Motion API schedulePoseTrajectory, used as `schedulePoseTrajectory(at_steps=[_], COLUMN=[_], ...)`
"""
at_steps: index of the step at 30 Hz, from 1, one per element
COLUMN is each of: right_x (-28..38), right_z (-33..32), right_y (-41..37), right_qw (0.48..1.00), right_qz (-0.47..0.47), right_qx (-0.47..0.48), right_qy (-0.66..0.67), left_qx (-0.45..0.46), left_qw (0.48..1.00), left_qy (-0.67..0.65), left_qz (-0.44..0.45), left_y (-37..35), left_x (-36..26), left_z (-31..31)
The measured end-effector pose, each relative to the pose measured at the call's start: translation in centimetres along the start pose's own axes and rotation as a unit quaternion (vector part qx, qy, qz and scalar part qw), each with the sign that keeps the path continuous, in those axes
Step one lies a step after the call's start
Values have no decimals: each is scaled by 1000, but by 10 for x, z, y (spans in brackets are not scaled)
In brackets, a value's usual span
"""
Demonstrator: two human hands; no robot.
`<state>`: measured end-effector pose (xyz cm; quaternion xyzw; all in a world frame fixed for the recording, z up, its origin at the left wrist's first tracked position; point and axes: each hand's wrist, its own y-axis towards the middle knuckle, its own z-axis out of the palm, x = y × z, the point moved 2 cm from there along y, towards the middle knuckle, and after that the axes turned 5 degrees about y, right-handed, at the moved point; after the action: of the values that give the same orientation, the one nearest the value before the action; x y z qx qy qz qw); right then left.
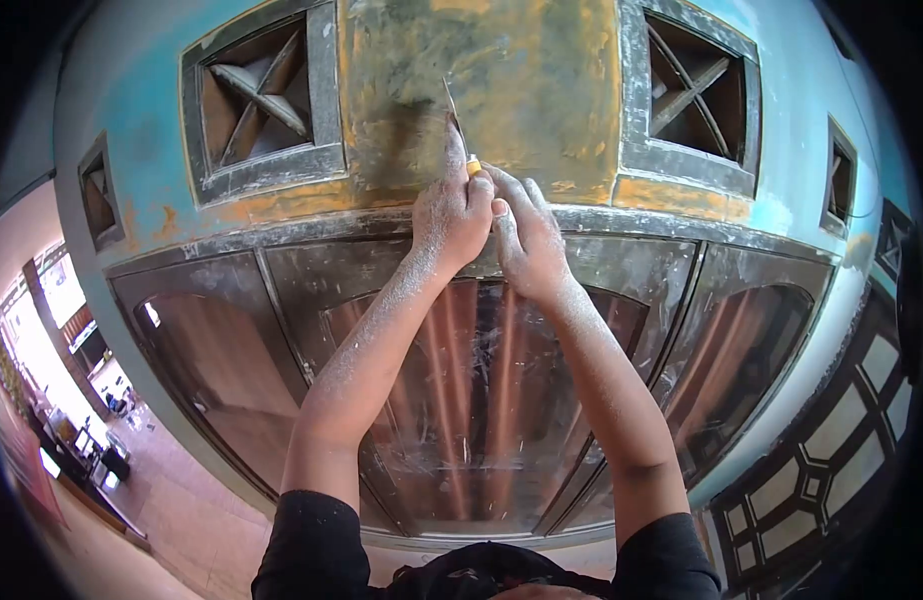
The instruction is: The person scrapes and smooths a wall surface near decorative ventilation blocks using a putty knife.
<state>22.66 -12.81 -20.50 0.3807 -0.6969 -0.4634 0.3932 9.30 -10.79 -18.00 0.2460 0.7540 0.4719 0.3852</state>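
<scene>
Both my arms reach up to a scraped wall panel [481, 90] with patchy yellow and dark grey-green paint. A scraper [457, 120] with a thin metal blade and a yellow-and-white handle is seen edge-on against the panel. My left hand [454, 210] is closed on the scraper, one finger stretched along the blade. Close beside it, my right hand [526, 232] has its fingers bent around the handle's lower end, which the hands mostly hide. Pale dust coats both hands and forearms.
Framed vents with crossed slats flank the panel, one at the left [263, 100] and one at the right [693, 92]. Below runs a dark wooden ledge [381, 222] over glazed windows [481, 400]. A tiled floor [181, 480] lies lower left, a patterned grille [831, 450] lower right.
</scene>
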Motion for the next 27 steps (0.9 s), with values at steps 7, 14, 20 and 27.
schedulePoseTrajectory(at_steps=[7, 14, 20, 27], right_x=[-1, -11, -1, -4], right_z=[-4, -28, -92, -105], right_y=[7, 50, 126, 194], right_qw=[982, 989, 963, 902], right_qz=[83, -104, -94, -24], right_qx=[46, -103, -199, -152], right_qy=[161, 5, -156, -403], left_qx=[52, 43, -150, -122], left_qw=[998, 963, 854, 843], left_qy=[26, 189, 416, 460], left_qz=[37, 187, 275, 250], left_y=[13, 48, 113, 116], left_x=[3, -34, 12, 54], left_z=[9, -2, -43, -51])
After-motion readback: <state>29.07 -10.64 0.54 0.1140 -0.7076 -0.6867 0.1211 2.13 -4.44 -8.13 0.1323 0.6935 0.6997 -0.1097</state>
